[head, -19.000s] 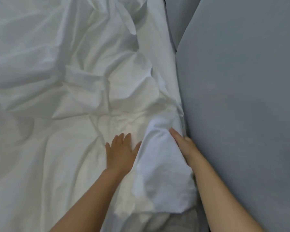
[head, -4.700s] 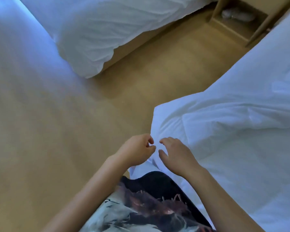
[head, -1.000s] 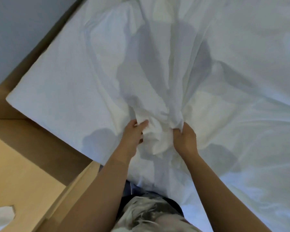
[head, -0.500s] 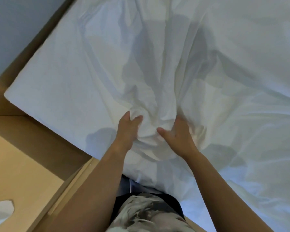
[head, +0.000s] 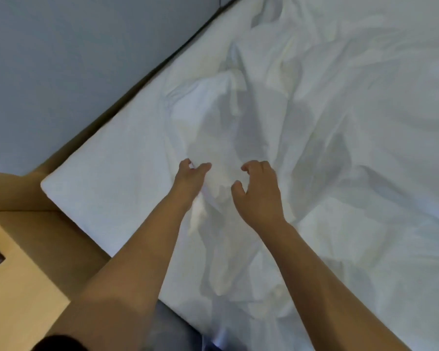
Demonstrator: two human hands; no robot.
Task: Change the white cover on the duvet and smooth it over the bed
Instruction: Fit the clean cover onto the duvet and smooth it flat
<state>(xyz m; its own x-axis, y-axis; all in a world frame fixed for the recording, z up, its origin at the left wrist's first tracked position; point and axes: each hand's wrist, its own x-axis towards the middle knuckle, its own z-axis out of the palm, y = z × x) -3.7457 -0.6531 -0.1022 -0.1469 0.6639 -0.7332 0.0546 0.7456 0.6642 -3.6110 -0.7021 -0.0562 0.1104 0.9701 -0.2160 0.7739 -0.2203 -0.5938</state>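
The white duvet cover lies rumpled across the bed, bunched into folds in front of me. My left hand reaches onto the bunched part, and a small bit of the white fabric shows pinched between its thumb and fingers. My right hand hovers just right of it over the same bunch, its fingers loosely curled and holding nothing. A flatter white corner of the bedding lies to the left of my hands, by the bed's edge.
A grey wall runs along the bed's far left side. A wooden bed frame and a light wooden bedside unit stand at lower left. My dark clothing shows at the bottom edge.
My right hand has let go of the gathered fabric and lifted off it. Both hands have moved slightly forward over the bunch, and the view has shifted right and up the bed.
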